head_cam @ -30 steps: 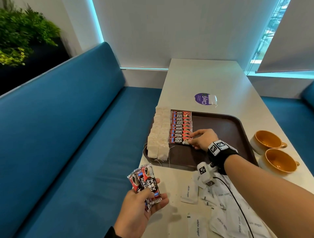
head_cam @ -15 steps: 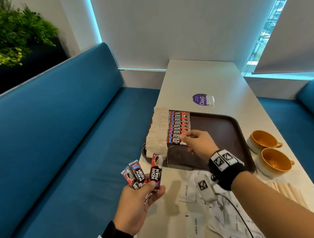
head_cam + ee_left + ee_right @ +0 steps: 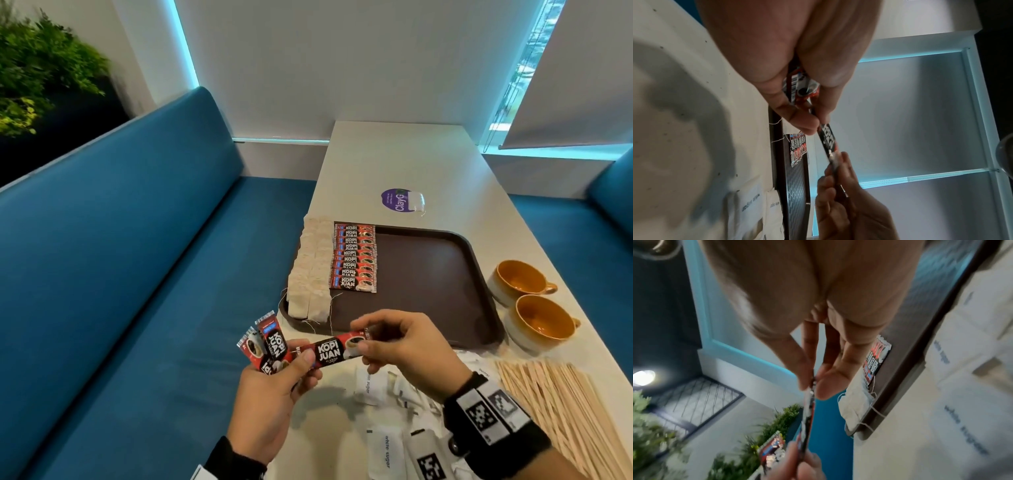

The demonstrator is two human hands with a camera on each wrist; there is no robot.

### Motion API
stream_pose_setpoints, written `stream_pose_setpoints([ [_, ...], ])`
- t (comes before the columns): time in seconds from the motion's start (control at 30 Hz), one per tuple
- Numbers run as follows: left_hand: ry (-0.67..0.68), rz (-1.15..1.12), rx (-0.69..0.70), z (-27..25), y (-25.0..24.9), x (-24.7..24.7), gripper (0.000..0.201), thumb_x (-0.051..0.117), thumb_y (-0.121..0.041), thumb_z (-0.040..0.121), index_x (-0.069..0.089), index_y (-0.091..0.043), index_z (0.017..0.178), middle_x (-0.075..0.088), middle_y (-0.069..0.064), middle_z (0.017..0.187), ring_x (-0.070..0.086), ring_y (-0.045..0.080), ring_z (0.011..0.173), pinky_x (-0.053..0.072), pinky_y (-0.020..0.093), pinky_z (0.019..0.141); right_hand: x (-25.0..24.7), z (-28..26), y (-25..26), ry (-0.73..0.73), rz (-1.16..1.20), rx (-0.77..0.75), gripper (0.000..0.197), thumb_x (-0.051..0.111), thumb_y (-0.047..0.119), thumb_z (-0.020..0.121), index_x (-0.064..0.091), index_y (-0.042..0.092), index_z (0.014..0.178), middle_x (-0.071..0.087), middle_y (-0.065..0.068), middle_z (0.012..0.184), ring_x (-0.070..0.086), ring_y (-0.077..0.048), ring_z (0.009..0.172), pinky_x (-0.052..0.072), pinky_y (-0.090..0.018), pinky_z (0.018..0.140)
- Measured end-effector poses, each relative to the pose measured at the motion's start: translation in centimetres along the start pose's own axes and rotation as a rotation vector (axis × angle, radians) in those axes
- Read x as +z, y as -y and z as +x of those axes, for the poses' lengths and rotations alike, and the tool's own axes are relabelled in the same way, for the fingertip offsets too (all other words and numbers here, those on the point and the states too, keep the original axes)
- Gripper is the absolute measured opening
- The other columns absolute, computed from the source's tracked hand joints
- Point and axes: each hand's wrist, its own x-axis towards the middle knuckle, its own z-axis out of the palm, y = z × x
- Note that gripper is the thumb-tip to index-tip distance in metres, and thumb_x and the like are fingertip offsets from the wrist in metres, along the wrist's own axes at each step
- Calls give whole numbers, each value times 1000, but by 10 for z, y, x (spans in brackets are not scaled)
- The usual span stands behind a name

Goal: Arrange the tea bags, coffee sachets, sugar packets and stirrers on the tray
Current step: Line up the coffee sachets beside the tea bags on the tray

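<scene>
So we're looking at the brown tray (image 3: pixel 428 274) sitting on the white worktop (image 3: pixel 411 161), and it's holding two neat columns along its left side: a column of tea bags (image 3: pixel 310 270) overlapping right at the left edge, strings dangling over the rim, and just beside them a column of red and black coffee sachets (image 3: pixel 354 257) lying flat and overlapping. The rest of the tray is showing bare brown.

We're seeing both hands up in front of the tray's near edge, sharing one coffee sachet (image 3: pixel 334 349). The right hand (image 3: pixel 407 353) is pinching its right end between thumb and fingers, a narrow grip. The left hand (image 3: pixel 274 394) is holding the other end under the thumb while also gripping a fan of spare sachets (image 3: pixel 265 342).

Off the tray, white sugar packets (image 3: pixel 380 448) are lying scattered on the worktop near us, and a pile of wooden stirrers (image 3: pixel 561 404) is sitting to the right of them. Two orange cups (image 3: pixel 527 301) are standing just right of the tray; both are looking empty.
</scene>
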Motion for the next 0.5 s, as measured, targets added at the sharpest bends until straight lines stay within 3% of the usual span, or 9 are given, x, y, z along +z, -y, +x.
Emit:
stream_pose_setpoints([
  [0.13,8,-108,-76,2,-2,0,21,58,1,96,70,3,113,69,21,102,73,43,89,63,41,69,-22,27,2,-170,32,-3,22,75,-15,79,74,-3,99,70,-24,82,66,-30,60,63,-34,59],
  [0.23,18,-139,-133,2,-2,-2,33,41,7,96,68,7,115,59,20,97,71,50,93,64,47,73,-47,64,-4,-326,-4,18,20,77,-10,80,75,3,96,73,-23,87,67,-26,63,63,-34,61],
  [0.33,40,-100,-148,-1,-1,-3,37,38,13,94,67,7,115,57,18,91,72,49,90,64,45,71,-59,96,-17,-343,-187,78,19,84,-1,78,79,13,89,78,-14,92,71,-18,68,60,-33,64],
  [0.5,43,-67,-196,-3,4,-4,34,40,15,96,68,6,114,65,23,93,72,49,92,64,45,68,-56,131,-26,-311,-393,167,21,89,6,74,80,17,89,79,-6,89,72,-17,73,63,-30,67],
])
